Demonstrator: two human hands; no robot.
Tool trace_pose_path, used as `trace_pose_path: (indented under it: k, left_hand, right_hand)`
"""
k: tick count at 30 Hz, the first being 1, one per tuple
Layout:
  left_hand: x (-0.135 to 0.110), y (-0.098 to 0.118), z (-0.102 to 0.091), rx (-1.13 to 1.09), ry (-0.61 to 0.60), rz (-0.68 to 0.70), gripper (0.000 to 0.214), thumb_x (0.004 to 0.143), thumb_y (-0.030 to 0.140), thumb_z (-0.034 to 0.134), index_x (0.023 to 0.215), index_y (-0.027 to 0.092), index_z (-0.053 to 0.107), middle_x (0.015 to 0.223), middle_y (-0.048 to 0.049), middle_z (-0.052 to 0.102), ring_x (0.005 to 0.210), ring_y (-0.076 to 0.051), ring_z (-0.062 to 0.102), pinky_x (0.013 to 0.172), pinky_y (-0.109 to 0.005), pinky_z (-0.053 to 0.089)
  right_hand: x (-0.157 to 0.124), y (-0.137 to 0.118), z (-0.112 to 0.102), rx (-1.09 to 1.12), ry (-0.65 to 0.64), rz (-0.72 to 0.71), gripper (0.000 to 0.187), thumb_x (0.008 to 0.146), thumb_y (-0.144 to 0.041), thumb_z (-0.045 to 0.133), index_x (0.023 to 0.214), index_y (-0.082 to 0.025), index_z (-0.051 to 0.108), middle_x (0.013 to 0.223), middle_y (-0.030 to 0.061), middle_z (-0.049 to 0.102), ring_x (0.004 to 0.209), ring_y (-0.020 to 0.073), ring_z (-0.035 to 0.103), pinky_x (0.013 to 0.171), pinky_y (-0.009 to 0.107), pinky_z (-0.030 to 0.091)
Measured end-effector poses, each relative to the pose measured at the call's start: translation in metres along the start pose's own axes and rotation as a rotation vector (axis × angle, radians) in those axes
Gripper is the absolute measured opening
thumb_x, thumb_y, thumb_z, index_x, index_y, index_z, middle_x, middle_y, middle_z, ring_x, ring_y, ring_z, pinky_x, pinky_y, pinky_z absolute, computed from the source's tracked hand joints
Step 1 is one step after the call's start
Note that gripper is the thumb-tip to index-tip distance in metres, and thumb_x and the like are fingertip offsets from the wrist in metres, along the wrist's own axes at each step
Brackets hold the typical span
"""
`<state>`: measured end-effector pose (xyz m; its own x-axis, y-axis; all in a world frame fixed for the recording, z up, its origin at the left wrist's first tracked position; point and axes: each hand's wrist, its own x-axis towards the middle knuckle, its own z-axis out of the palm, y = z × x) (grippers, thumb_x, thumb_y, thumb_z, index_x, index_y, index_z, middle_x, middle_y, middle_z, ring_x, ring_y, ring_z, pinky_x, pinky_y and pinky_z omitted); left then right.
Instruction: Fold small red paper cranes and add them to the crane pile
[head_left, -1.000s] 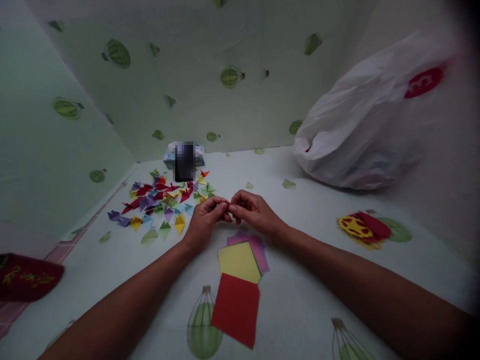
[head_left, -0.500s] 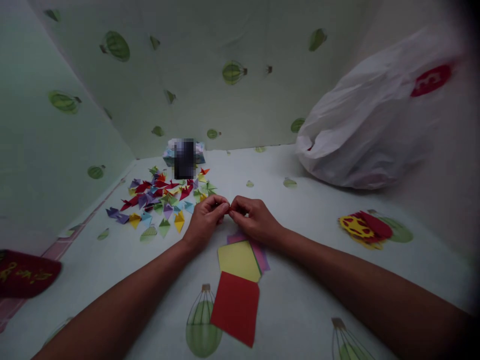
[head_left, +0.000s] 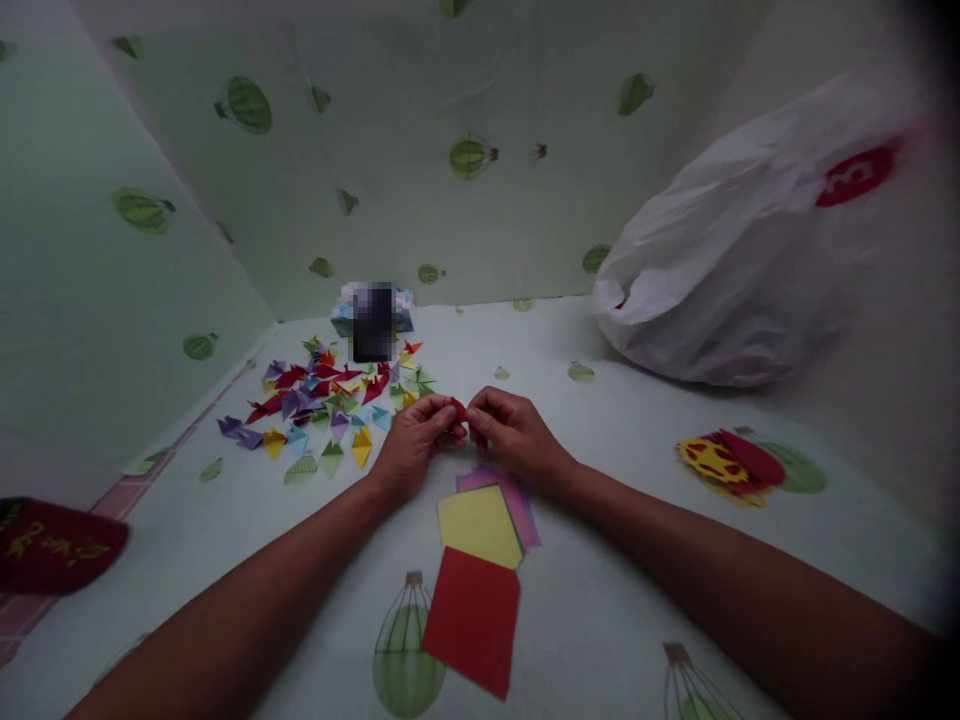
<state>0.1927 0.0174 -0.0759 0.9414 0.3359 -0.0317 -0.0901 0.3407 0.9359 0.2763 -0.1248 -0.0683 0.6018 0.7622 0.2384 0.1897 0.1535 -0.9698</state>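
My left hand [head_left: 411, 440] and my right hand [head_left: 511, 432] meet over the middle of the sheet-covered surface. Both pinch a small folded piece of red paper [head_left: 458, 409] between their fingertips. Just below the hands lies a small stack of square papers, with a yellow sheet [head_left: 478, 525] on top of pink ones [head_left: 522, 500]. A red square sheet [head_left: 472, 618] lies nearer to me, overlapping the yellow one's lower edge.
A heap of several small folded paper pieces [head_left: 330, 400] in many colours lies at the left, with a small box [head_left: 373, 315] behind it. A white plastic bag [head_left: 750, 240] rests at the right. A red and yellow cloth item [head_left: 724, 463] lies at the right; a dark red one [head_left: 52, 545] lies at the far left.
The hands stay together on the red piece; the fingers have shifted slightly, and the view has tilted a little.
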Motion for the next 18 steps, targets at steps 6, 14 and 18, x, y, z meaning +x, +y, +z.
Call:
trace_pose_path:
  k: [6,14,18]
  left_hand:
    - [0.0006,0.0009,0.0001,-0.096,-0.034,-0.038,0.03,0.067,0.032,0.086,0.081,0.014,0.067,0.066,0.0019,0.065,0.059,-0.008,0.06,0.061,-0.019,0.052]
    - [0.0028,0.0009,-0.0026,-0.185,-0.098,-0.072,0.025,0.07,0.028,0.085,0.081,0.012,0.068,0.066,0.0017,0.064,0.058,-0.006,0.059,0.059,-0.016,0.052]
    - [0.0024,0.0031,-0.0028,-0.211,-0.162,-0.099,0.025,0.071,0.028,0.086,0.077,0.011,0.068,0.065,0.0014,0.062,0.056,-0.006,0.056,0.058,-0.016,0.052]
  right_hand:
    - [0.003,0.0011,-0.0027,0.128,-0.009,0.026,0.028,0.087,-0.043,0.064,0.076,-0.018,0.056,0.064,-0.003,0.057,0.053,0.0098,0.052,0.054,0.025,0.043]
    - [0.0016,-0.0032,-0.0014,0.245,-0.05,0.067,0.032,0.081,-0.046,0.072,0.077,-0.018,0.058,0.064,-0.0031,0.06,0.053,0.0089,0.053,0.054,0.023,0.045]
    - [0.0017,-0.0022,-0.0013,0.31,-0.089,0.082,0.031,0.082,-0.042,0.073,0.075,-0.018,0.056,0.067,-0.0018,0.064,0.055,0.0086,0.054,0.055,0.023,0.045]
